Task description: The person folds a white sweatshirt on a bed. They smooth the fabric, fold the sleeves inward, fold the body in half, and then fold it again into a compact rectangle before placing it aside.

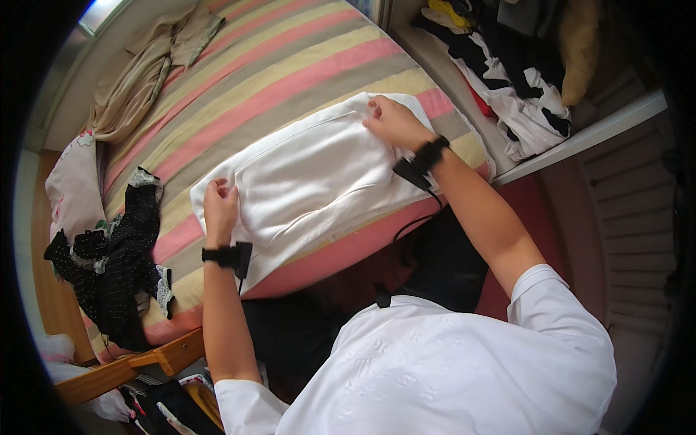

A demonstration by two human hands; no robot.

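Note:
A white cloth garment (310,174) lies folded into a long shape on the striped bedspread (234,119), near the bed's front edge. At its left end my left hand (220,209) touches the cloth with curled fingers; whether it pinches the fabric cannot be told. My right hand (394,122) rests on the far right corner, fingers bent and the fingertips close together at the cloth. Each wrist wears a black strap with a small device and a cable. Part of the garment's near edge hangs loosely towards my body.
A black dotted garment with lace trim (130,244) lies at the bed's left, beside a pink patterned cloth (76,185). Beige clothing (141,87) is at the far left. Black and white clothes (516,103) lie on a shelf at right. A wooden rail (109,375) crosses the lower left.

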